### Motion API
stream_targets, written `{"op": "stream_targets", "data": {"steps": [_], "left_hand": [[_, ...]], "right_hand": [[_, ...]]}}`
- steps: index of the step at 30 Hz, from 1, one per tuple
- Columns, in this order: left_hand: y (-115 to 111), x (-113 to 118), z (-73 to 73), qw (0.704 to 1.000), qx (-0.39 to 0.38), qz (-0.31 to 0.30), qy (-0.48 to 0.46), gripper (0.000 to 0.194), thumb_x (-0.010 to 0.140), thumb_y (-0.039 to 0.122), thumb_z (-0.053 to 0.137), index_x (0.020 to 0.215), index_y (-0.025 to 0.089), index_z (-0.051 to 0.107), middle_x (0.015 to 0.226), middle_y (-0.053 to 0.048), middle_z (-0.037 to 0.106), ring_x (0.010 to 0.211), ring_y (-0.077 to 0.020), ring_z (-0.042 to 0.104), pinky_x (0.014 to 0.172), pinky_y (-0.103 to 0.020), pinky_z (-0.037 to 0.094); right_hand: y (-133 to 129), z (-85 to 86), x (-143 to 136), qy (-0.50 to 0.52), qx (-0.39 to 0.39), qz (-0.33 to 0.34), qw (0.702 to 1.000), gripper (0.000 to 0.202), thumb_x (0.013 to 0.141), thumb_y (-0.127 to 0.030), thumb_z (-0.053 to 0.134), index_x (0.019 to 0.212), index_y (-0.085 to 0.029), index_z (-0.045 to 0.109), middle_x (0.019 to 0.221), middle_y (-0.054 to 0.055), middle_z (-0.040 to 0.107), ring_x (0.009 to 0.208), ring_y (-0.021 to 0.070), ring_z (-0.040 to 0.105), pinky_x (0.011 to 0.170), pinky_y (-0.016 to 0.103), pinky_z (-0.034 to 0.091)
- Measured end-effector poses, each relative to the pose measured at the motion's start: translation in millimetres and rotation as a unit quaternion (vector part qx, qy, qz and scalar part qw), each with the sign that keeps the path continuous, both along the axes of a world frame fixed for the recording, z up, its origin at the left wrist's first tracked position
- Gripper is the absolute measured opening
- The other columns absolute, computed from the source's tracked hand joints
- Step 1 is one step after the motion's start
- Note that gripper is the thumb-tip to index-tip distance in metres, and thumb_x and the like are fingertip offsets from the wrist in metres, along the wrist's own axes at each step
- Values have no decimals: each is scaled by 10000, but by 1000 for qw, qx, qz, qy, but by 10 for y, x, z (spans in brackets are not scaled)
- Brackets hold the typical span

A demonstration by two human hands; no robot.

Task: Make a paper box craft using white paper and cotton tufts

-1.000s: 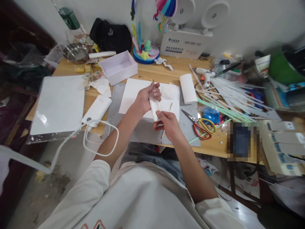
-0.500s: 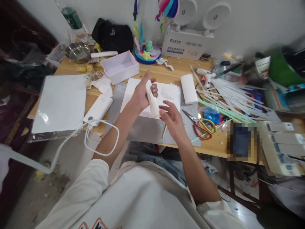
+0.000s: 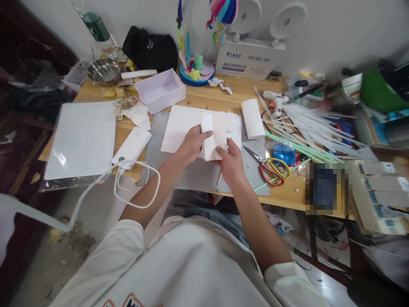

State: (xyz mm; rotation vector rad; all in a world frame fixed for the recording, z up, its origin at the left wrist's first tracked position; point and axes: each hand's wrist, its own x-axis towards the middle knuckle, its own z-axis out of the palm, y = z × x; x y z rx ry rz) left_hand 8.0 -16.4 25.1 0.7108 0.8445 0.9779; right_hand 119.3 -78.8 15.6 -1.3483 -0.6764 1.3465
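Folded white paper (image 3: pixel 211 144) is pinched in the left hand (image 3: pixel 192 143) and right hand (image 3: pixel 232 165), thumbs (image 3: pixel 221 152) on top.

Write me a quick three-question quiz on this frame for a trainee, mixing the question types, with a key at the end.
1. What do the left hand and the right hand both hold?
A) a glue gun
B) white paper
C) a water bottle

2. True or false: the scissors lie to the right of the right hand.

3. Which stands nearer to the hands: the open lilac box or the steel bowl?

Key:
1. B
2. True
3. The open lilac box
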Motion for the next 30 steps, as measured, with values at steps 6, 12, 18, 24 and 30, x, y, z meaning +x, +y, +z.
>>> {"op": "stream_targets", "data": {"steps": [6,12,18,24,30], "left_hand": [[-35,12,-43,999,-35,21,-27,275,858,239,672,1093,96,682,1012,-160,788,1140,-320,718,1054,-474,532],[145,-107,-14,995,-56,3,-77,392,865,159,608,1242,57,643,1091,-190,781,1247,-339,670,1146,-548,464],[326,-3,-58,995,-65,33,-63,393,855,131,641,1237,39,643,1097,-189,780,1246,-326,673,1171,-519,452],[384,79,-76,993,-63,73,-64,154,883,150,651,1029,108,679,1057,-139,791,1224,-271,687,1145,-448,485],[254,166,-3,991,-47,77,-99,154,878,166,627,1021,125,665,1063,-136,783,1225,-277,678,1096,-450,514]], "right_hand": [[-126,58,268,-176,42,15,983,463,824,-487,638,1205,-237,556,1076,81,735,900,206,708,743,376,622],[-559,-19,1295,-667,89,44,738,357,866,-242,551,1198,-144,640,1140,182,695,1106,332,659,985,548,539],[-748,-40,1634,-755,75,153,633,480,871,-144,511,1341,-102,598,1237,218,610,1132,309,641,977,450,558],[-678,61,1698,-759,9,164,630,520,880,-172,498,1391,-123,581,1039,176,691,911,298,686,837,449,560],[-810,224,1546,-376,-20,-21,926,524,717,-406,794,1193,-215,686,734,-2,625,534,115,487,517,279,413]]}}
